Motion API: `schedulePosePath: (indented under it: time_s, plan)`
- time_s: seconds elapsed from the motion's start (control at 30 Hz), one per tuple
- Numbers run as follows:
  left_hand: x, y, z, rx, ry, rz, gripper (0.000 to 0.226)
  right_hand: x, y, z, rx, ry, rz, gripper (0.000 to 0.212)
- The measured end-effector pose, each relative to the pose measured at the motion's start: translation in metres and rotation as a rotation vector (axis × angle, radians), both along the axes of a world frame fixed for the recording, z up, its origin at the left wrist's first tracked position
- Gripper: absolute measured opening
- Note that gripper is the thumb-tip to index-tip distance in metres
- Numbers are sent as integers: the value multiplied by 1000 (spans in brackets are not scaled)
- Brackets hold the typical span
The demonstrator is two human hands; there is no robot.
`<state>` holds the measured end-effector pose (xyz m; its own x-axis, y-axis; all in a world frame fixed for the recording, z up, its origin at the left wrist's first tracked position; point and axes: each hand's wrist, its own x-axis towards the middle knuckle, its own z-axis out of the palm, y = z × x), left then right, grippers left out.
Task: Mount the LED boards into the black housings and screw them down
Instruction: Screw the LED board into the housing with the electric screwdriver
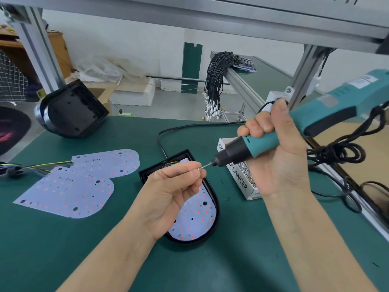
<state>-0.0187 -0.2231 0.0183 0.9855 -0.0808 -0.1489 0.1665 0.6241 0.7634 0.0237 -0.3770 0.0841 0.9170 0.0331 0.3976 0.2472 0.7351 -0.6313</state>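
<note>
LED board (195,216) in housing (214,226), screw box (242,182) beside

Bright even light, soft shadows, sharp centre, wide-angle bending at edges.

Workbench bay against a white wall

A green mat (88,245) covers the bench under a grey aluminium frame (273,20). At 12 o'clock a white wall (130,36); at 10 o'clock brown cardboard boxes (61,51); at 1 o'clock a second green bench (271,76).
</note>
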Motion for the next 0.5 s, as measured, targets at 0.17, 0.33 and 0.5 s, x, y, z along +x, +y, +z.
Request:
schedulePosePath:
  time_s: [0.17,0.33,0.5]
  plan:
    - [0,-4,0,37,-20,77,16,1,2,-2,17,-27,-3,22]
    - [1,-2,0,256,-179,255,19,-3,9,-13,60,-34,-97,21]
    - [4,2,-5,306,-153,258,15,-4,16,-24,50,21,-148,21]
